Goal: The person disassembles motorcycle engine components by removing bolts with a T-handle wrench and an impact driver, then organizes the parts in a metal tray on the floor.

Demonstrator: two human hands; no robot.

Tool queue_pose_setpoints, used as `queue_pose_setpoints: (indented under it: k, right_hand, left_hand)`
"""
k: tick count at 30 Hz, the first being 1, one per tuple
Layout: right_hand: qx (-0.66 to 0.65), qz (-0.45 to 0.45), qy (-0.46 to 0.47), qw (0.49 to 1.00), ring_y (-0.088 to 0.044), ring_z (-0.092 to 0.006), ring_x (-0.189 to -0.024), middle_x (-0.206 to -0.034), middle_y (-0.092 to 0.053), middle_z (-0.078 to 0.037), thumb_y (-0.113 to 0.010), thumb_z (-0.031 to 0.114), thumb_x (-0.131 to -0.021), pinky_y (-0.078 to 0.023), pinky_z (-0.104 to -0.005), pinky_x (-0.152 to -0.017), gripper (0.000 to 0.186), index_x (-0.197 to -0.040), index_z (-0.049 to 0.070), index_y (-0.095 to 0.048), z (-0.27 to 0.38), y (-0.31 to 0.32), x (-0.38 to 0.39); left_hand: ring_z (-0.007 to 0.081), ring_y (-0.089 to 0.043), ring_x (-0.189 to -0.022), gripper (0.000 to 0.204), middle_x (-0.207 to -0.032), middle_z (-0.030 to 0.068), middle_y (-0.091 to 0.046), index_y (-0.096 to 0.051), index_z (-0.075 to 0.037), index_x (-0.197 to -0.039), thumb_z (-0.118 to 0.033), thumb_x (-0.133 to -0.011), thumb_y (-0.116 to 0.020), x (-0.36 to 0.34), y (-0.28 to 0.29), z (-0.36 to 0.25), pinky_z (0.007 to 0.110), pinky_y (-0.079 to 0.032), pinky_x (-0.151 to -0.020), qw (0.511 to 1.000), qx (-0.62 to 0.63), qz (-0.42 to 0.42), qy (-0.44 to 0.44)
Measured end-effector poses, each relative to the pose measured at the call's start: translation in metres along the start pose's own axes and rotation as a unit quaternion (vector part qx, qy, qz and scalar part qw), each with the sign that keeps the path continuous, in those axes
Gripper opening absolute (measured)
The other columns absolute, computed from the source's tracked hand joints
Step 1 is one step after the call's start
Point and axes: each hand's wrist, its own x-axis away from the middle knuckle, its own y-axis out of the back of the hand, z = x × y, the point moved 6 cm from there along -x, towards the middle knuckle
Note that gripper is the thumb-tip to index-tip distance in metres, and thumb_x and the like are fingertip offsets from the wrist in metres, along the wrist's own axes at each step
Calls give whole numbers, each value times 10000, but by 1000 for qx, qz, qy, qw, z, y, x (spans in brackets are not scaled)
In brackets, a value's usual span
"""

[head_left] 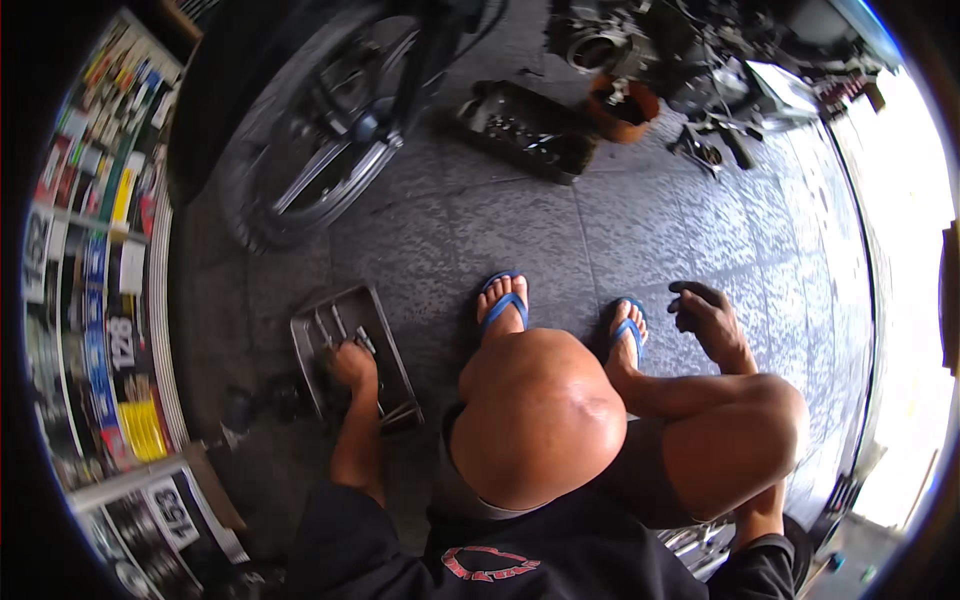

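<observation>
My left hand reaches down into a grey metal tray on the floor. Long metal tools, which look like wrenches or sockets, lie in the tray, and one shiny socket-like piece is right beside my fingers. Those fingers are blurred and partly hidden, so whether they grip a tool does not show. My right hand, dark with grime, hovers to the right of my right foot. Its fingers are bent and partly apart, and nothing shows in them.
A motorcycle wheel stands at the far left. Beyond my feet are a dark parts tray, an orange container and engine parts. Shelves of boxed goods line the left side. My feet in blue sandals rest on the tiles.
</observation>
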Motion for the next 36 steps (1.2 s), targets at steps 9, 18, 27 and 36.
queue_pose_setpoints:
  k: [9, 18, 27, 36]
  right_hand:
    - [20, 2, -9, 1000, -590, -123, -761, -906, -665, -85, -584, 272, -955, -496, -273, -703, 386, -1193, -31, -609, 3, 12, -2]
    - [11, 74, -24, 997, -636, -171, -862, -977, -681, -112, -594, 250, -937, -517, -314, -774, 403, -1223, -33, -610, -9, -20, -85]
    - [170, 145, 260, 939, -631, -361, -1056, -1157, -627, -235, -623, 338, -930, -501, -409, -926, 568, -1333, -38, -484, 50, -126, -149]
    - [-93, -87, 160, 979, -608, -103, -847, -867, -638, -52, -552, 85, -977, -509, -272, -782, 355, -1310, -32, -516, 94, -46, -184]
  left_hand:
    - [405, -671, -860, 211, -847, 192, -695, -716, -46, -830, -252, -795, -687, -17, -26, 8, 491, -526, -793, 985, 48, 47, 156]
    - [433, -628, -874, 188, -927, 260, -643, -586, 44, -999, -121, -931, -528, -36, 93, -58, 486, -487, -780, 970, 183, -160, 25]
    - [97, -586, -653, 113, -840, 73, -599, -503, -16, -1007, -120, -987, -542, -39, 177, -386, 238, -514, -609, 729, 634, 171, -193]
    - [159, -598, -855, 344, -1031, 133, -592, -493, 12, -1108, -160, -892, -698, -98, 211, -542, 294, -491, -737, 745, 596, 61, -292]
